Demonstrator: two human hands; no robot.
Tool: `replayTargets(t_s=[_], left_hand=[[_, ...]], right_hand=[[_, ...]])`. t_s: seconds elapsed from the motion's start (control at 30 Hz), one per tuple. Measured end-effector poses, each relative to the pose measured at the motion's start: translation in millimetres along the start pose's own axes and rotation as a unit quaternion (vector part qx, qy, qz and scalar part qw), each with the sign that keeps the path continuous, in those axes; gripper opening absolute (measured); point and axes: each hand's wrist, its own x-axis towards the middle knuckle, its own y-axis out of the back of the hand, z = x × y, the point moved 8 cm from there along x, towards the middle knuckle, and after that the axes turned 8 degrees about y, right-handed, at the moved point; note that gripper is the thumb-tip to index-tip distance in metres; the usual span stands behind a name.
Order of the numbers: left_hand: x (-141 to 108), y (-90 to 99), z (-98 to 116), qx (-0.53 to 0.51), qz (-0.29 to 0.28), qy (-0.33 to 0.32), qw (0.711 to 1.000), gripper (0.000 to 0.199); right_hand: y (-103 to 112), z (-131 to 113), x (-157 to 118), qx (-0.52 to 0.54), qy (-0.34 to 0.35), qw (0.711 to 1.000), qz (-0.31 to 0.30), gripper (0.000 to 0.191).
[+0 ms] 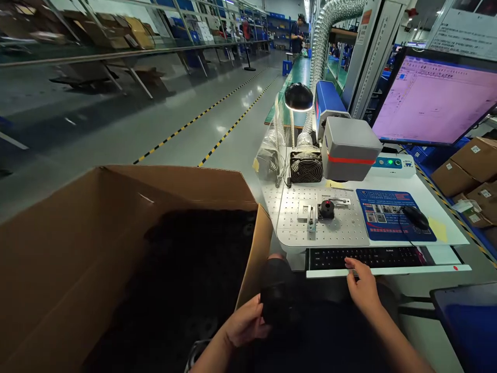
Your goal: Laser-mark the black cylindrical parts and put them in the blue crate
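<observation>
My left hand [248, 322] is closed on a black part [276, 303] beside the cardboard box; against my dark clothes its outline is hard to make out. The big open box [116, 186] holds a heap of black parts [186, 269]. My right hand [364, 287] is at the front edge of the keyboard [334, 258], fingers loosely apart with nothing in them. On the perforated metal plate [291, 233], a round black part [326, 209] sits against small metal stops, under the grey machine head [351, 147].
A monitor [435, 98] stands at the right, above a mouse [415, 217] on a blue mat [380, 207]. A fan [306, 170] and a black lamp [298, 97] are behind the plate. Cartons [477, 160] are stacked at far right. A person [297, 36] stands far back.
</observation>
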Motion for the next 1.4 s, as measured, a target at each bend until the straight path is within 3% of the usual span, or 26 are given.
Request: replayTargets(t_s=[0.17, 0.33, 0.43, 0.53, 0.63, 0.7, 0.87, 1.07, 1.13, 1.2, 1.27, 1.33, 1.4], left_hand=[[7, 0.0, 2, 0.001, -0.044, 0.011, 0.999, 0.059], [6, 7.3, -4, -0.011, -0.057, 0.000, 0.998, 0.052], [5, 11.0, -9, -0.019, -0.057, -0.002, 0.998, 0.053], [4, 12.3, -12, -0.027, -0.051, 0.003, 0.998, 0.053], [4, 11.0, -12, -0.032, -0.049, 0.010, 0.998, 0.050], [4, 9.6, -11, -0.034, -0.050, 0.015, 0.998, 0.045], [3, 8.8, -6, -0.030, -0.042, 0.005, 0.999, 0.038], [8, 0.6, -3, -0.034, -0.065, -0.024, 0.997, 0.036], [11, -6.3, -2, -0.045, -0.082, -0.035, 0.995, 0.034], [13, -12.7, 0, -0.053, -0.083, -0.045, 0.994, 0.033], [14, -18.9, 1, -0.055, -0.072, -0.041, 0.995, 0.036], [15, -25.1, 1, -0.050, -0.058, -0.023, 0.997, 0.040], [14, -31.2, 1, -0.046, -0.048, -0.013, 0.998, 0.041]], right_hand=[[-14, -8, -1, -0.032, 0.055, 0.998, -0.016, 0.041], [-16, -10, -1, -0.035, 0.056, 0.997, -0.030, 0.043], [-10, -26, -3, -0.003, 0.037, 0.998, -0.046, 0.039], [-15, -56, -7, 0.085, 0.016, 0.987, -0.139, 0.035], [-32, -97, -19, 0.190, 0.022, 0.938, -0.290, 0.044], [-43, -116, -27, 0.235, 0.025, 0.904, -0.357, 0.050], [-59, -127, -30, 0.268, 0.016, 0.878, -0.396, 0.054], [-53, -132, -23, 0.254, 0.046, 0.890, -0.376, 0.052], [-45, -126, -11, 0.223, 0.080, 0.914, -0.330, 0.041], [-31, -108, 18, 0.153, 0.097, 0.958, -0.221, 0.029], [-15, -84, 56, 0.066, 0.089, 0.990, -0.091, 0.029], [-6, -61, 98, -0.002, 0.072, 0.997, -0.005, 0.036], [-7, -45, 140, -0.046, 0.055, 0.997, 0.021, 0.046]])
